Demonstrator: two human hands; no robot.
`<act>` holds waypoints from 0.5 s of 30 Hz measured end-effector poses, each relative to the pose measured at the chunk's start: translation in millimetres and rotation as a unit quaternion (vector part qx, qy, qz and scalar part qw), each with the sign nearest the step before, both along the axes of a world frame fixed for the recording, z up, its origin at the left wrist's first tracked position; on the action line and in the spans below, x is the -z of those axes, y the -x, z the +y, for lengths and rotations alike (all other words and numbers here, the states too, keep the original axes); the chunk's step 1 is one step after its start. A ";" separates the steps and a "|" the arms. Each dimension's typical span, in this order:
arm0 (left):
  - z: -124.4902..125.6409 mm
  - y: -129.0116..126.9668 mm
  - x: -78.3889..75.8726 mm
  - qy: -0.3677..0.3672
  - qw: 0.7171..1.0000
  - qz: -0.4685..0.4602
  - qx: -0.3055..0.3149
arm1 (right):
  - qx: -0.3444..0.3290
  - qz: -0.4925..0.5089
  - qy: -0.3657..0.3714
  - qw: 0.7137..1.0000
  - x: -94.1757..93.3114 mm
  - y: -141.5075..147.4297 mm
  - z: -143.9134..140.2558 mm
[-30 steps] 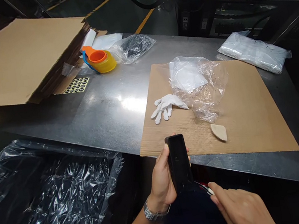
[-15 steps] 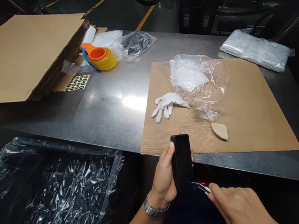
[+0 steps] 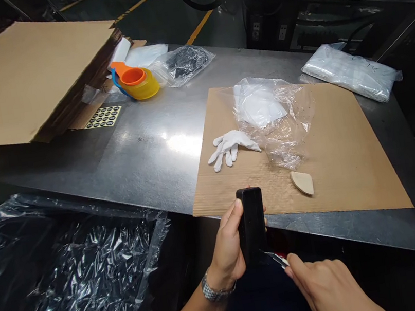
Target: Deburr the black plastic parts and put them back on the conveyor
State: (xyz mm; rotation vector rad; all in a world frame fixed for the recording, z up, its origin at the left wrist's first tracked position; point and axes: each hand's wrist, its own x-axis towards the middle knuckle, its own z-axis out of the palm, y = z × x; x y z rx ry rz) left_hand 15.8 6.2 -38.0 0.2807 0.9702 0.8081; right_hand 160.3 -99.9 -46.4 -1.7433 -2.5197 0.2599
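Observation:
My left hand (image 3: 226,241) is closed around a black rectangular open-topped box (image 3: 253,221), held upright just off the table's front edge, thumb on its left side. In my right hand (image 3: 323,278) is a slim knife with a pale handle (image 3: 284,261); its thin metal tip touches or nearly touches the box's lower right corner. Beyond the box, a white glove (image 3: 231,146) lies on a flat cardboard sheet (image 3: 348,155). A small beige wedge-shaped pad (image 3: 302,183) rests on the sheet's near part. The fingers behind the box are mostly hidden.
A crumpled clear plastic bag (image 3: 281,129) lies on the cardboard. Stacked cardboard (image 3: 35,72), a tape dispenser (image 3: 138,85) and a sticker sheet (image 3: 104,117) are at the left. Wrapped plastic bags (image 3: 351,71) sit back right. A plastic-lined container (image 3: 81,278) stands lower left.
The view has shifted slightly. The knife tip has moved a little left along the box's lower end, and the box is turned slightly; both hands keep their hold.

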 end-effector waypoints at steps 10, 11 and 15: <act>3.2 3.3 1.1 -0.004 0.994 -0.090 -0.060 | 0.186 0.510 0.534 0.648 3.3 -0.3 4.6; 4.1 4.1 1.4 0.002 0.993 -0.104 -0.064 | 0.180 0.557 0.549 0.597 6.1 0.2 2.8; 7.9 7.0 5.2 0.036 0.985 -0.155 -0.062 | 0.155 0.627 0.513 0.566 10.5 -6.5 -1.1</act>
